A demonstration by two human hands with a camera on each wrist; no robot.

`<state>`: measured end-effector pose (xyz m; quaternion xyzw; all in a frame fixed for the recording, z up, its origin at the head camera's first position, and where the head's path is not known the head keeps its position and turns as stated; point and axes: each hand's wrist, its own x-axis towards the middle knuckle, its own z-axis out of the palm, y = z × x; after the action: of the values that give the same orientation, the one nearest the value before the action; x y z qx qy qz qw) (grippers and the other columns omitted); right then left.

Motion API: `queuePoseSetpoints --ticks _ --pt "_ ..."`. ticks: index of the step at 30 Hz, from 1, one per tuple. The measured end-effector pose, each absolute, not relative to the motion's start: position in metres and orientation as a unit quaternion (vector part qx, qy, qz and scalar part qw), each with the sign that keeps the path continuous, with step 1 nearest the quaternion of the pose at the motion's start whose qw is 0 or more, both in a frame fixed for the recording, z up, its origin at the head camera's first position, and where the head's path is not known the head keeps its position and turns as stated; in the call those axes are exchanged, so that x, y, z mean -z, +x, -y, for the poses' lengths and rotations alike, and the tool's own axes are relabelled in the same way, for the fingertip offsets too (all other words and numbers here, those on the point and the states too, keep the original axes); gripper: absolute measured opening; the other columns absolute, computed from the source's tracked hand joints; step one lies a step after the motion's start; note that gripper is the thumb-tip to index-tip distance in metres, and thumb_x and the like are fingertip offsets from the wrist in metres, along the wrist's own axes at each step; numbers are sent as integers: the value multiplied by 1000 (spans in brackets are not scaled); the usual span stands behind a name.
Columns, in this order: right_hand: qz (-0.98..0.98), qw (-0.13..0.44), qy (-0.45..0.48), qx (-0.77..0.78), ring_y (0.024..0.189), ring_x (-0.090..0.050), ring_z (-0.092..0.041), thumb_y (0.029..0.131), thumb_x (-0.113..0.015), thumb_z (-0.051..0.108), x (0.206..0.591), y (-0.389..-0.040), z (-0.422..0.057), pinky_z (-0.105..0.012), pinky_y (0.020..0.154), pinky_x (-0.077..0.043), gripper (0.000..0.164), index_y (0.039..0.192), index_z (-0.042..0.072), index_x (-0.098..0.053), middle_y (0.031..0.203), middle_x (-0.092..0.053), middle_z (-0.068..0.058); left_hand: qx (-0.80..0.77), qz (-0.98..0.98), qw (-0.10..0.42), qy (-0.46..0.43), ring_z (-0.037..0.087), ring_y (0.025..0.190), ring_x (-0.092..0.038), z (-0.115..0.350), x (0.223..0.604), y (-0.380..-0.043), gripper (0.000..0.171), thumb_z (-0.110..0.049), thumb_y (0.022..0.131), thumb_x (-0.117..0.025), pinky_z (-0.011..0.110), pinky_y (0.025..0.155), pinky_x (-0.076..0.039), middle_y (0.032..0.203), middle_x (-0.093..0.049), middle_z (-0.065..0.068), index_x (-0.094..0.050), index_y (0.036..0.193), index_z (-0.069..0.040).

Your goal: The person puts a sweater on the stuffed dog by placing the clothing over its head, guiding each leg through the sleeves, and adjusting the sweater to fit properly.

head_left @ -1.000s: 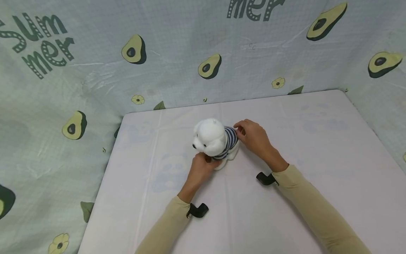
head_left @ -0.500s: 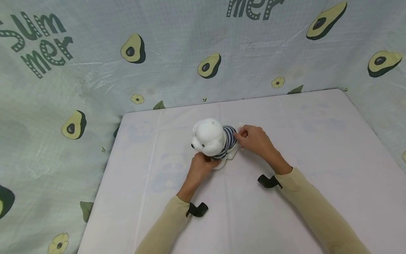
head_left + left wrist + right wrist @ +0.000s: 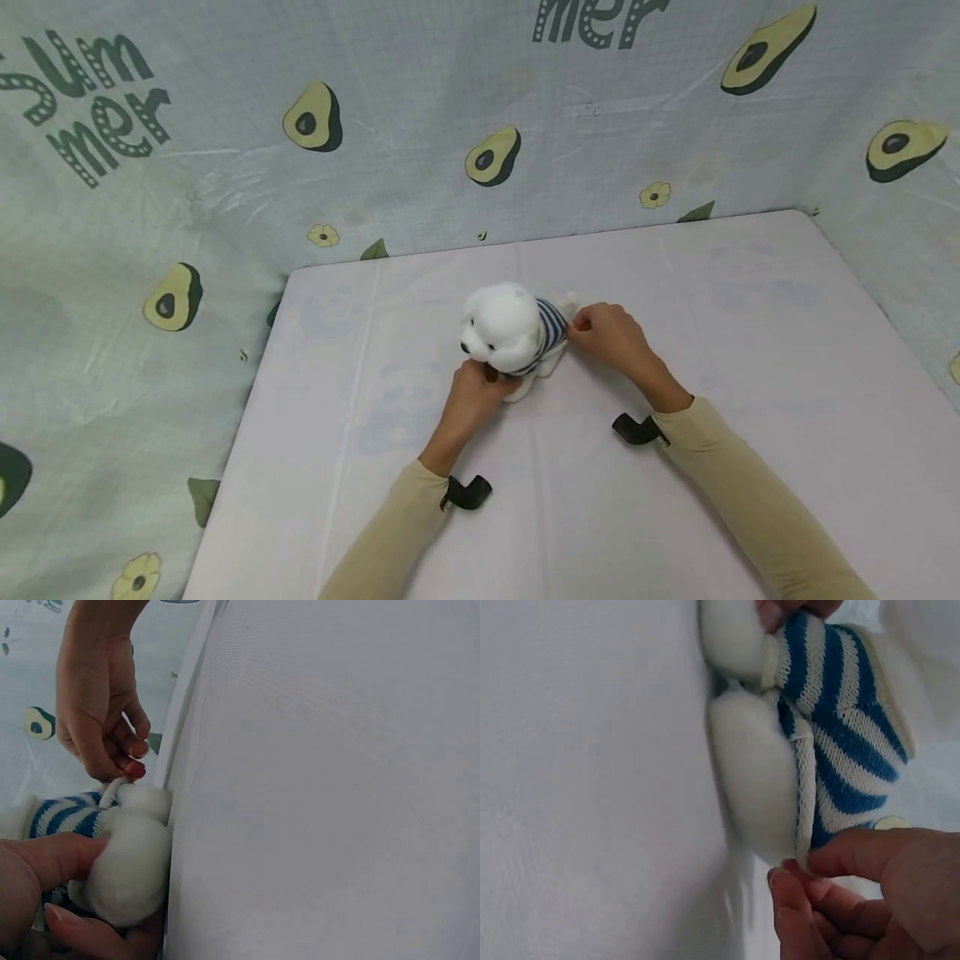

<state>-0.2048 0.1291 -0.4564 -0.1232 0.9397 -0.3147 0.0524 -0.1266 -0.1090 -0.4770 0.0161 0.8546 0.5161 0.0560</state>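
A white plush dog [image 3: 501,323] stands on the table in the head view, facing left. It wears a blue-and-white striped knitted sweater [image 3: 552,323]. My left hand [image 3: 471,402] holds the dog low at its front, thumb and fingers around a front leg [image 3: 133,866] in the left wrist view. At the dog's rear, my right hand [image 3: 613,340] pinches the sweater's hem [image 3: 804,799] between thumb and fingers, as the right wrist view shows. The fluffy tail [image 3: 572,303] sticks up just beyond those fingers. The dog's far side is hidden.
A pale tabletop [image 3: 420,517] spreads around the dog. Behind it hangs a cloth [image 3: 405,125] printed with avocados, its bottom meeting the table's back edge. Black wrist mounts [image 3: 469,493] stick out from both cuffs.
My right hand has moved slightly down and right along the dog's back end, and the hem moves with it lately. The tail has come into view. The dog's head has shifted slightly right.
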Motion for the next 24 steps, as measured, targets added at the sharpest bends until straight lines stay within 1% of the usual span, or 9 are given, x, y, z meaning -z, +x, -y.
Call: queuePoseSetpoints --ticks 2,5,9,12,14,16,19,21,24 --pt "-934 45 -125 331 60 -57 -14 95 -67 20 456 -204 -128 -28 52 -39 18 85 6 -72 72 -67 -3 -517 -854 58 15 15 69 -46 109 477 -126 29 -20 86 -79 29 61 -39 76 -53 0 -63 103 -3" --pt "-923 29 -128 362 60 -63 -12 96 -69 18 453 -202 -127 -29 54 -45 14 95 5 -70 76 -71 -3 -515 -855 66 17 17 76 -49 109 477 -125 36 -23 86 -79 31 65 -42 84 -58 5 -62 109 -1" --pt "-907 -3 -130 400 61 -68 -13 97 -67 14 449 -199 -123 -30 57 -50 14 106 3 -65 83 -72 -7 -514 -853 87 38 20 87 -61 109 478 -125 37 -23 88 -78 35 76 -51 97 -67 10 -65 114 0" --pt "-897 -33 -134 421 63 -69 -15 98 -68 10 448 -198 -121 -30 58 -53 14 108 2 -63 87 -71 -10 -518 -845 113 72 23 101 -69 109 479 -125 40 -21 90 -77 39 90 -54 112 -72 13 -66 124 -1" --pt "-893 -42 -147 424 70 -70 -17 97 -69 10 448 -196 -120 -31 61 -56 14 108 2 -63 94 -70 -10 -518 -841 131 91 24 100 -70 113 479 -124 36 -19 93 -74 40 82 -57 117 -72 13 -68 125 -2" --pt "-890 -41 -169 422 79 -71 -20 96 -70 9 448 -192 -121 -34 66 -57 15 109 3 -65 101 -68 -10 -522 -835 147 91 22 96 -69 120 477 -122 33 -18 95 -72 36 71 -57 119 -71 10 -68 126 -6" --pt "-882 -25 -211 421 95 -70 -25 97 -68 8 449 -185 -124 -39 77 -59 21 117 4 -64 114 -64 -11 -534 -828 156 70 20 85 -65 137 473 -121 25 -13 96 -69 29 52 -48 112 -73 8 -69 120 -8" --pt "-874 -13 -230 427 102 -69 -28 97 -65 5 449 -180 -126 -42 82 -59 26 123 3 -62 121 -61 -12 -548 -822 147 47 21 81 -64 148 469 -123 21 -8 96 -67 26 49 -44 104 -73 7 -68 117 -7" --pt "-869 2 -234 436 110 -66 -30 96 -61 4 449 -173 -127 -44 87 -58 34 131 3 -57 128 -56 -13 -552 -827 104 31 23 85 -65 162 466 -130 19 -4 95 -66 27 51 -45 99 -71 7 -67 114 -7"
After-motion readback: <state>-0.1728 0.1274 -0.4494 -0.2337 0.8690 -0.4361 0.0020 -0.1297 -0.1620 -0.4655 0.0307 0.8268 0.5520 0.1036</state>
